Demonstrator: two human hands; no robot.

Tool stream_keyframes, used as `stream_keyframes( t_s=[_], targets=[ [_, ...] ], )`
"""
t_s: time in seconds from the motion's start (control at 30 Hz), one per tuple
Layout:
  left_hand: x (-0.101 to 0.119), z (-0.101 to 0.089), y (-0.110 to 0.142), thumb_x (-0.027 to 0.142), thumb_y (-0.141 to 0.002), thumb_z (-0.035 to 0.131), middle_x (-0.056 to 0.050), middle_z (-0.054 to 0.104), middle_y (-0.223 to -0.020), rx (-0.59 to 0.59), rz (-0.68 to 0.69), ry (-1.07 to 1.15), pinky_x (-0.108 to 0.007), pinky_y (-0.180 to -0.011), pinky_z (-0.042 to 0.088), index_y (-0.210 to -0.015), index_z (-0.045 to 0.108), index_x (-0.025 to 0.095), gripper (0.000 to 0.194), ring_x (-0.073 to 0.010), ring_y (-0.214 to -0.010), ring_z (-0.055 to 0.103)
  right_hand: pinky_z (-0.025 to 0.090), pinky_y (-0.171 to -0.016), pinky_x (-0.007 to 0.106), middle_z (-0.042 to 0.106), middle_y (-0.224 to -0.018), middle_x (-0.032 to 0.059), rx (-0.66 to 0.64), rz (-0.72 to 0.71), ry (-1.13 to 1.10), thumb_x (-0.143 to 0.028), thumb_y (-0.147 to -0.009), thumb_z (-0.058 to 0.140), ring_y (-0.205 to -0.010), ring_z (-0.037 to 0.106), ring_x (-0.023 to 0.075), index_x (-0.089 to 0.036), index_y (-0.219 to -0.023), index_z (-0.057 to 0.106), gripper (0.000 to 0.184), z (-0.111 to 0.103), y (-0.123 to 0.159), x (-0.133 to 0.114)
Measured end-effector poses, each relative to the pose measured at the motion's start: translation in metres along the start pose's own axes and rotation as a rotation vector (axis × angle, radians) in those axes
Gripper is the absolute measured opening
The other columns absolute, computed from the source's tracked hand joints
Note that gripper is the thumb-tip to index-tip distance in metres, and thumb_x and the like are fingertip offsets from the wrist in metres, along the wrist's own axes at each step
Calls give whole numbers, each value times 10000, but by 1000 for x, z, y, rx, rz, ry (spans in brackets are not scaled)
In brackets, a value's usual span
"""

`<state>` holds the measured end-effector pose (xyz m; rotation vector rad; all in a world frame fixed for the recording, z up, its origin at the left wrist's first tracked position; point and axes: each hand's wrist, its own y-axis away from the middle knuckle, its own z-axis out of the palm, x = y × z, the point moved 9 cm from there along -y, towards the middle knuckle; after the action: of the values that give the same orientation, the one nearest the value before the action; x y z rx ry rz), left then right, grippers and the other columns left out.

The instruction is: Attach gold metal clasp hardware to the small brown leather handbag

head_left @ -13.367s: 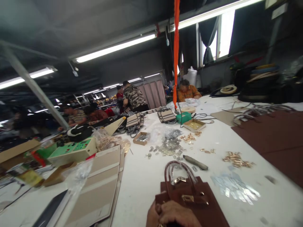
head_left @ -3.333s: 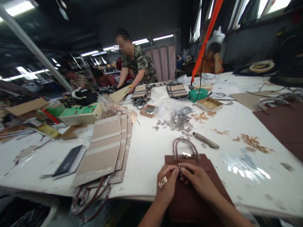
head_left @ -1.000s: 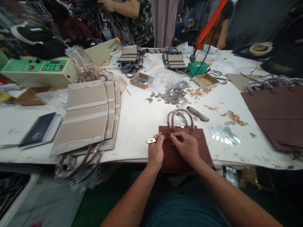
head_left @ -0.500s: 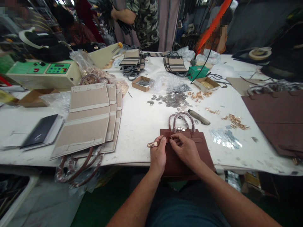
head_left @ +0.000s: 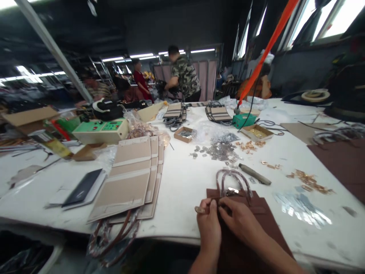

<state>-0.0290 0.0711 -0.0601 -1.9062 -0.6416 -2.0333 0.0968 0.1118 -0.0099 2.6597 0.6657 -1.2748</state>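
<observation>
A brown handbag (head_left: pixel 270 232) lies at the front edge of the table, its two looped handles (head_left: pixel 232 176) wrapped in clear film. My left hand (head_left: pixel 209 228) is closed over the bag's upper left part, gripping a brown strap (head_left: pixel 201 209) whose metal-tipped end sticks out to the left. Close beside it, my right hand (head_left: pixel 245 220) pinches at the same spot with thumb and forefinger. What sits between its fingertips is too small and covered to make out. Behind the handles lies a dark-handled tool (head_left: pixel 254 174).
Grey metal plates (head_left: pixel 222 151) and gold fittings (head_left: pixel 309 180) lie scattered beyond the bag, with clear strips (head_left: pixel 302 209) to its right. Stacked beige bag panels (head_left: pixel 131 167) and a dark booklet (head_left: pixel 84 186) are at left. A green box (head_left: pixel 244 120) stands at the back.
The view has tilted upward and turned left, so the table and hands appear lower and further right. Both hands remain together at the bag's upper part, fingers still closed.
</observation>
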Motion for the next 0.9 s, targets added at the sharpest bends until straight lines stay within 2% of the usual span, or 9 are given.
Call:
stream_keyframes(
  t_s=[0.1,0.2,0.33,0.5,0.63,0.77,0.9],
  targets=[
    [2,0,0,540,-907,570,-66,741,-905,-34,25,-13,-369,-878,521,-896,707,239,331,-265,-908,672,480,-721,325,699,-804,27,1,-9,-73,-347,-947,484,-728,654,215,-237,-890,627,189,8,-3,5],
    [0,-2,0,595,-889,566,-67,752,-920,-46,20,-25,-374,-878,525,-889,721,250,379,-278,-917,673,495,-719,322,675,-775,12,32,38,-156,-391,-945,499,-715,656,211,-247,-978,599,178,10,-4,13],
    [-5,-6,-1,641,-865,564,-57,747,-869,-15,13,-11,-355,-843,532,-866,721,244,427,-273,-888,674,505,-643,309,631,-716,-5,28,110,-267,-488,-928,528,-655,639,209,-249,-992,593,256,13,-1,22],
    [-7,-6,-6,712,-795,618,-56,735,-804,17,-2,54,-331,-768,547,-832,721,224,500,-266,-829,683,557,-721,306,728,-892,32,-7,112,-434,-552,-898,572,-750,695,225,-253,-986,658,323,16,5,23],
    [0,-6,-8,724,-775,631,-44,726,-765,34,5,31,-331,-737,541,-788,708,232,499,-262,-792,679,537,-675,309,711,-801,26,51,111,-431,-495,-880,590,-704,671,223,-240,-867,676,270,14,-1,23],
    [10,-6,-10,683,-783,639,-56,753,-828,17,22,-25,-344,-776,544,-834,717,218,473,-270,-840,690,498,-627,301,681,-713,13,72,108,-420,-389,-889,574,-648,648,208,-220,-825,690,214,11,-10,18],
    [6,-3,-17,631,-681,760,-60,769,-865,-22,-90,62,-367,-799,571,-900,720,211,475,-284,-881,723,522,-806,328,753,-892,43,213,-12,-381,-301,-902,584,-851,694,231,-226,-909,765,196,-11,5,0]
  ],
)
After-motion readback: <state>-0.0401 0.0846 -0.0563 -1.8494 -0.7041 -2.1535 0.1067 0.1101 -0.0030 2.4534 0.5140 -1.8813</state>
